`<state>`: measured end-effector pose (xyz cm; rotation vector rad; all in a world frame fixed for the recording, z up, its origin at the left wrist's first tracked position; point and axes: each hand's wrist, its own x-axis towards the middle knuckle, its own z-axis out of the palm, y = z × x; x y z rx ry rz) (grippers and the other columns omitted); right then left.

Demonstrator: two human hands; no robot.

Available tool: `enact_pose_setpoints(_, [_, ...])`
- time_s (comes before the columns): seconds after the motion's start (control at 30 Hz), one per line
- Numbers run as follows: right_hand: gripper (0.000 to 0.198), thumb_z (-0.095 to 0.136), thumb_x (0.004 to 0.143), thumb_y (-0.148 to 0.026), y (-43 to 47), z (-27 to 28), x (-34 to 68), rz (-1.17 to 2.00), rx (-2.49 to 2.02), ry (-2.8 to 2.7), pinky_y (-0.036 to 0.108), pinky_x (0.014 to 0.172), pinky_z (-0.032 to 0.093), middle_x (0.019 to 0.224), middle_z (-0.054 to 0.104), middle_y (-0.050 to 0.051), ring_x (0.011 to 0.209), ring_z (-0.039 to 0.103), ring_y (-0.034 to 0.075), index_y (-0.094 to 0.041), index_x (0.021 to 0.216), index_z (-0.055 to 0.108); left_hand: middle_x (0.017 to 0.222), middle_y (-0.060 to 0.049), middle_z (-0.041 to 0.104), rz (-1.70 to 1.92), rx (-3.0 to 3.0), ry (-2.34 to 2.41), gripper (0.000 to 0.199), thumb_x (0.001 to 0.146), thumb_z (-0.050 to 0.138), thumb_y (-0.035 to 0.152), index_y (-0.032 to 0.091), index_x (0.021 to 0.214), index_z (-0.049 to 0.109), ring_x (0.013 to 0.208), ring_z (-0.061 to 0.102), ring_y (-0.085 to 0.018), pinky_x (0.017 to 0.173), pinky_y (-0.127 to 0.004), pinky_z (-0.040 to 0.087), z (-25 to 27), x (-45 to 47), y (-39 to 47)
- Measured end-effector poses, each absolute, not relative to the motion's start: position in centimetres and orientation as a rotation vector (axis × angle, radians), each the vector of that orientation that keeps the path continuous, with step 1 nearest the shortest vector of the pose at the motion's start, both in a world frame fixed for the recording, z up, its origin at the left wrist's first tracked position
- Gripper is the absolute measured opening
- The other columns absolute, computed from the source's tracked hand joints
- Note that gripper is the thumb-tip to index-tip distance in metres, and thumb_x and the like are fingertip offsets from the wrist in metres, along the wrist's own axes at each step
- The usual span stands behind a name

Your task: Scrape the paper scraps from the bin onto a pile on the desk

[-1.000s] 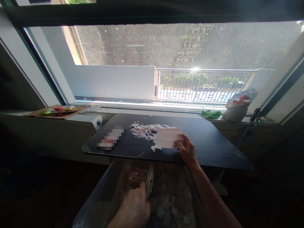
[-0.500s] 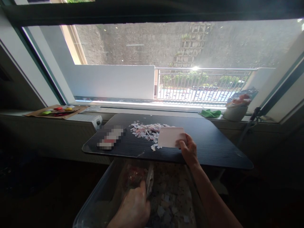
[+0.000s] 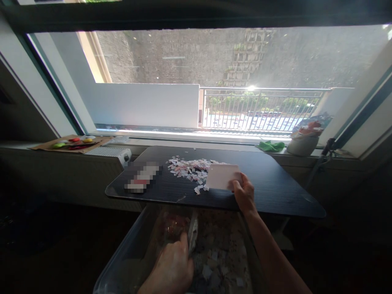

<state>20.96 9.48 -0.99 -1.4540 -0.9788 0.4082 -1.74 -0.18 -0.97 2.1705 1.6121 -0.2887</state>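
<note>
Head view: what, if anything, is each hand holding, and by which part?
The right hand holds the pale card by its right end. The left hand is at the clear bin; whether it grips anything cannot be told.

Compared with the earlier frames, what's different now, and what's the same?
The right hand has shifted slightly to the person's right, carrying the pale card with it, so a little more of the paper scraps shows beside the card. Nothing was visibly taken hold of or let go. The left hand, the scraps and the dark table look unchanged.
</note>
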Motion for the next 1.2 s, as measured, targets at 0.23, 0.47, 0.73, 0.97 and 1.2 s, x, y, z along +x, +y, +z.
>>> enact_pose_setpoints(0.23, [0.040, 0.046, 0.065, -0.029, 9.7, -1.2, 21.1, 0.389, -1.463, -0.950, 0.026, 0.058, 0.043, 0.078, 0.060, 0.003, 0.063, 0.053, 0.015, -0.016, 0.101, 0.055, 0.089, -0.012, 0.061, -0.235, 2.147, 1.599, 0.040, 0.072, 0.037, 0.017, 0.010, 0.110, 0.044, 0.085, 0.058, -0.024, 0.073, -0.035, 0.042, -1.0, -1.9, -0.2])
enact_pose_setpoints(0.47, [0.041, 0.044, 0.065, -0.029, 9.6, -1.1, 21.1, 0.358, -1.486, -0.900, 0.026, 0.058, 0.043, 0.079, 0.059, 0.003, 0.063, 0.053, 0.015, -0.016, 0.103, 0.053, 0.093, -0.013, 0.060, -0.252, 2.146, 1.602, 0.040, 0.072, 0.037, 0.017, 0.009, 0.111, 0.043, 0.088, 0.056, -0.024, 0.076, -0.036, 0.041, -0.6, -1.8, -0.3])
enact_pose_setpoints(0.73, [0.034, 0.044, 0.066, -0.029, 9.4, -1.1, 21.0, 0.392, -1.462, -0.944, 0.025, 0.057, 0.043, 0.073, 0.059, 0.002, 0.060, 0.052, 0.014, -0.016, 0.094, 0.057, 0.099, -0.014, 0.058, -0.304, 2.136, 1.601, 0.047, 0.074, 0.035, 0.019, 0.007, 0.120, 0.036, 0.094, 0.053, -0.026, 0.080, -0.038, 0.040, -0.3, -1.8, -0.3])
enact_pose_setpoints(0.97, [0.038, 0.043, 0.066, -0.030, 9.3, -0.8, 20.8, 0.292, -1.500, -0.905, 0.027, 0.060, 0.044, 0.077, 0.060, 0.004, 0.064, 0.053, 0.016, -0.015, 0.098, 0.057, 0.095, -0.013, 0.060, -0.278, 2.144, 1.607, 0.044, 0.072, 0.035, 0.017, 0.009, 0.115, 0.041, 0.090, 0.056, -0.025, 0.077, -0.037, 0.041, -0.8, -1.8, -0.3])
enact_pose_setpoints(1.2, [0.034, 0.045, 0.065, -0.029, 8.1, -0.6, 21.4, 0.339, -1.532, -0.949, 0.026, 0.056, 0.044, 0.071, 0.059, 0.003, 0.061, 0.053, 0.015, -0.015, 0.093, 0.059, 0.091, -0.012, 0.061, -0.236, 2.142, 1.602, 0.038, 0.071, 0.037, 0.018, 0.010, 0.107, 0.045, 0.087, 0.057, -0.024, 0.075, -0.036, 0.042, -0.7, -1.9, -0.3])
